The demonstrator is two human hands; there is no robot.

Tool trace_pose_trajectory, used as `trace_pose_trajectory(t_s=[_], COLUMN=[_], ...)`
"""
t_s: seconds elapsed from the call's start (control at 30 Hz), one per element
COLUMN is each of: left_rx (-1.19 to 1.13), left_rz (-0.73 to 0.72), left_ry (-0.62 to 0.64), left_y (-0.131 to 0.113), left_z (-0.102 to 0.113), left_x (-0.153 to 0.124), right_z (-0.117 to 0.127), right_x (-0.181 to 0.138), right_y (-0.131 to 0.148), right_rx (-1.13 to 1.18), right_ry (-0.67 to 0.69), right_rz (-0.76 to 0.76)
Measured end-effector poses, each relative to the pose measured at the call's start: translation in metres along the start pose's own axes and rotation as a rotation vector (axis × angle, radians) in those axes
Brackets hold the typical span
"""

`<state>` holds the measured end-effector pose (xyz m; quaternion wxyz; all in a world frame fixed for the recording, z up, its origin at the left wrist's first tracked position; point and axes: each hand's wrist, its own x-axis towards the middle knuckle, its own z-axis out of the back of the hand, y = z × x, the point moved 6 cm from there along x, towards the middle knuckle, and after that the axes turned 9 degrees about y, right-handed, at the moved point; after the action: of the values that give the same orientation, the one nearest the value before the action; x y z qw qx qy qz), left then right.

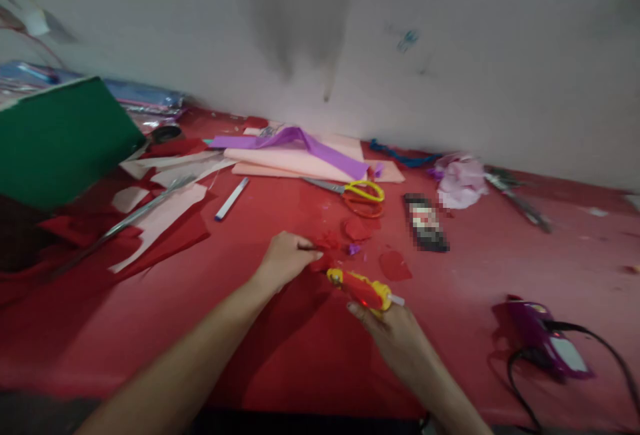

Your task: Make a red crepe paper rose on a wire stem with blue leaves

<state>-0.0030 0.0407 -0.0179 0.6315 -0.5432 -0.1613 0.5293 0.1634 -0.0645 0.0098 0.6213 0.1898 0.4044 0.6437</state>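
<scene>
My right hand (395,332) is closed round the handle of a red and yellow hot glue gun (363,288). Its nozzle points left, and a pale glue stick juts from its back end. My left hand (289,258) is pinched on a red felt piece (324,262), just off the nozzle; its exact shape is blurred, and I cannot tell whether nozzle and piece touch. Close beyond my fingers lie red scraps (357,228), a small purple bit (354,249) and a flat red cutout (395,265).
Yellow and orange scissors (365,196), a marker (232,199) and a phone (427,223) lie farther back. Folded peach sheets (290,158) carry a purple strip. A purple device (547,342) with black cords sits at right. Left are cut sheets (165,222) and a green board (65,142).
</scene>
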Motion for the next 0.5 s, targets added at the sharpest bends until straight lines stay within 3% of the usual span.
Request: trace_pose_trajectory(t_s=[0.33, 0.5], left_rx=[-0.057, -0.192], left_rz=[0.059, 0.093], left_ry=[-0.012, -0.024], left_y=[0.0, 0.004], left_z=[0.002, 0.001], left_x=[-0.002, -0.002], right_z=[0.001, 0.027], right_x=[-0.001, -0.025], right_y=[0.01, -0.009], right_rx=[0.082, -0.262], right_ry=[0.014, -0.14], right_rz=[0.054, -0.023])
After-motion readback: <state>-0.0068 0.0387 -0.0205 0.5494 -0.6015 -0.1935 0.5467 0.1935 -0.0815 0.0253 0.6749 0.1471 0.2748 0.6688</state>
